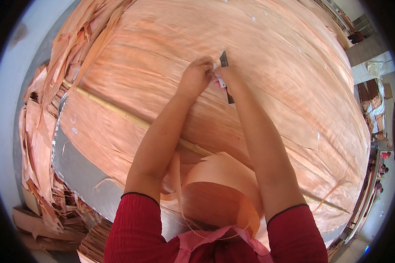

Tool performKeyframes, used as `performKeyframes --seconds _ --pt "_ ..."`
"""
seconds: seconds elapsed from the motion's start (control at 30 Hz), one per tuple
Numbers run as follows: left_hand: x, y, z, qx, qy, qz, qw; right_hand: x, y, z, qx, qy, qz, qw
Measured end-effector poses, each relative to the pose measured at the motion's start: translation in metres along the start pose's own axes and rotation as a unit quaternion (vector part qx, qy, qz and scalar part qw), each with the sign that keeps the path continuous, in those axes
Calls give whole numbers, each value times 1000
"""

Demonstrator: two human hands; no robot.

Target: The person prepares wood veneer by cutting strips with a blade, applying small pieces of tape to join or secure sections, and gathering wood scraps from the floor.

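Observation:
Broad pinkish wood veneer sheets (pixel 289 96) spread beneath both hands. My right hand (pixel 224 76) is closed on a tool with a long dark blade (pixel 224 59) and a pale grey-white piece along it, held over the sheet. Just left of it, my left hand (pixel 197 75) has its fingers curled down at the veneer, close to the tool; what its fingertips hold, if anything, is hidden. A bamboo pole (pixel 125 114) crosses the sheet below my hands, and a loose curl of veneer (pixel 219 171) lies between my forearms.
Torn veneer scraps (pixel 35 144) are heaped along the left, beside a grey metal table edge (pixel 74 162). A stack of veneer (pixel 92 243) sits at lower left. Along the far right are small distant people (pixel 382 171), benches and piles of sheets (pixel 368 96).

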State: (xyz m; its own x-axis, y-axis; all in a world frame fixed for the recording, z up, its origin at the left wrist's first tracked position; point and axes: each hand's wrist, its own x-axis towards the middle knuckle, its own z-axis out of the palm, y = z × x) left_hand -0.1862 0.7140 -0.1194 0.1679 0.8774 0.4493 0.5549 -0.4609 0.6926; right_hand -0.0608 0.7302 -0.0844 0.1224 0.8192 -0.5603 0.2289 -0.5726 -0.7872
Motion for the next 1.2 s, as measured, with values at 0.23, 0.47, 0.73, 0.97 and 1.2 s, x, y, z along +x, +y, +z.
performKeyframes --seconds 0.23,0.47,0.73,0.97,1.2 --pt "1 -3 0 3 7 10 1000 11 4 -2 4 -17 17 1000" --pt "1 1 -1 6 -3 3 1000 0 -2 -2 -1 -13 2 1000" --pt "8 4 -5 125 18 108 986 -10 3 -24 87 -121 43 988" --pt "8 -1 -15 7 7 -34 999 -28 13 -31 111 -113 46 986" --pt "12 3 -9 97 40 20 994 -29 20 -26 123 -91 39 987"
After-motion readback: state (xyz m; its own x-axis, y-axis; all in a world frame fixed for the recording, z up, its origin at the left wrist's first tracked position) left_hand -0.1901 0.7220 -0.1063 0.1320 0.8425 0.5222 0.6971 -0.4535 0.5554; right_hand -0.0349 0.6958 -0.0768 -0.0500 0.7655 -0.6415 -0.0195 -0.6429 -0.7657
